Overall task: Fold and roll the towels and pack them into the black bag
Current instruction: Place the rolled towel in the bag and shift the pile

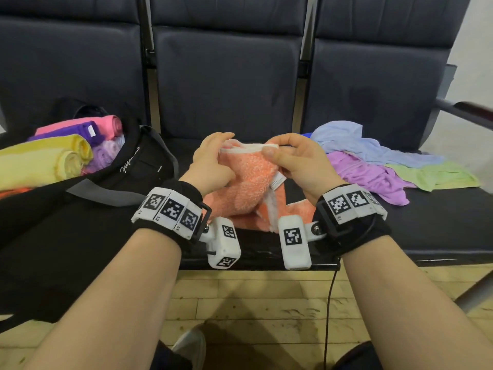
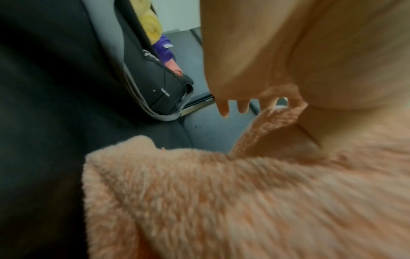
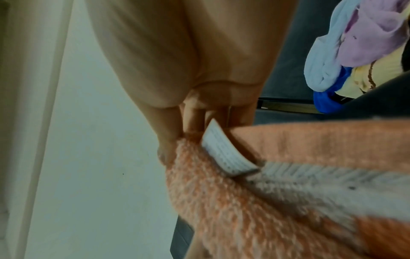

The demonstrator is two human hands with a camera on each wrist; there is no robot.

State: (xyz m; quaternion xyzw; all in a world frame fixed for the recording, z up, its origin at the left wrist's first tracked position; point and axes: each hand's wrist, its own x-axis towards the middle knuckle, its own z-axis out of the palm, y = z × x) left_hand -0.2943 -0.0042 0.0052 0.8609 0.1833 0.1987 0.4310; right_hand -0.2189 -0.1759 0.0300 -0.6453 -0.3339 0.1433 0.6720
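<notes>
An orange fluffy towel (image 1: 248, 182) with a white edge and a white label (image 3: 226, 154) hangs between both hands over the middle seat, its lower part resting on the cushion. My left hand (image 1: 222, 153) holds the towel's top left edge between thumb and forefinger, the other fingers stretched out (image 2: 221, 108). My right hand (image 1: 277, 152) pinches the top right edge between thumb and fingers (image 3: 193, 122). The black bag (image 1: 128, 166) lies open on the left seat with rolled yellow (image 1: 53, 161), purple and pink (image 1: 106, 126) towels in it.
Loose light blue (image 1: 346, 140), purple (image 1: 373, 177) and green (image 1: 432, 174) towels are piled on the right seat. A dark bench seat (image 1: 426, 228) with padded backrests runs across. Its armrest (image 1: 469, 110) sticks out at far right. Wooden floor (image 1: 253, 303) lies below.
</notes>
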